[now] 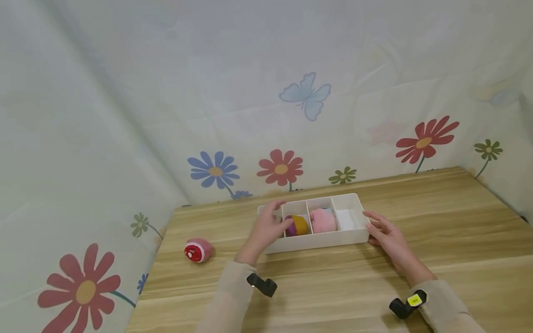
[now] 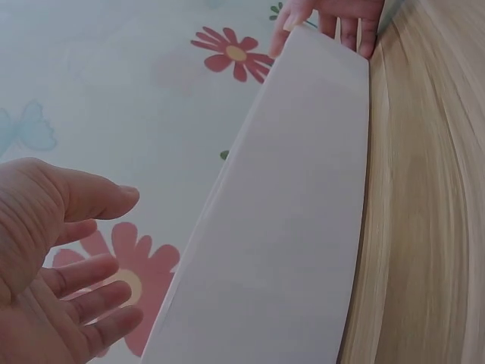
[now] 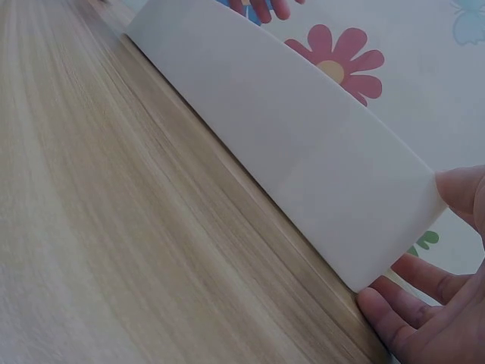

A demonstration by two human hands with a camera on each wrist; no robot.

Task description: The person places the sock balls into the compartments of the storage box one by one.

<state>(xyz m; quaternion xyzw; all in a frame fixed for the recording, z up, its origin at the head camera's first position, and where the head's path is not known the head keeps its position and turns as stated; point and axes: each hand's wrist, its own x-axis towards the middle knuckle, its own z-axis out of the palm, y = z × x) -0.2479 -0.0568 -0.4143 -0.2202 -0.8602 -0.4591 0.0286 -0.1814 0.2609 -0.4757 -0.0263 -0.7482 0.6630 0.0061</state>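
A white divided box (image 1: 320, 239) lies on the table, with compartments in a row. My right hand (image 1: 389, 240) holds its right end, thumb at the near corner and fingers against the end wall. Over the left compartments hovers my left hand (image 1: 268, 227), fingers loosely bent, with nothing held; in the left wrist view a gap parts it from the box wall. A purple and mustard fabric bundle (image 1: 300, 225), like rolled socks, sits just beside the left thumb. One compartment further right holds a pink bundle (image 1: 323, 220). My left hand mostly hides the leftmost compartment.
On the table's left side lies a pink rolled bundle (image 1: 199, 250) with a red and white end. The wood-grain table (image 1: 333, 286) meets a flower-printed cloth (image 1: 250, 115) behind the box and at both sides.
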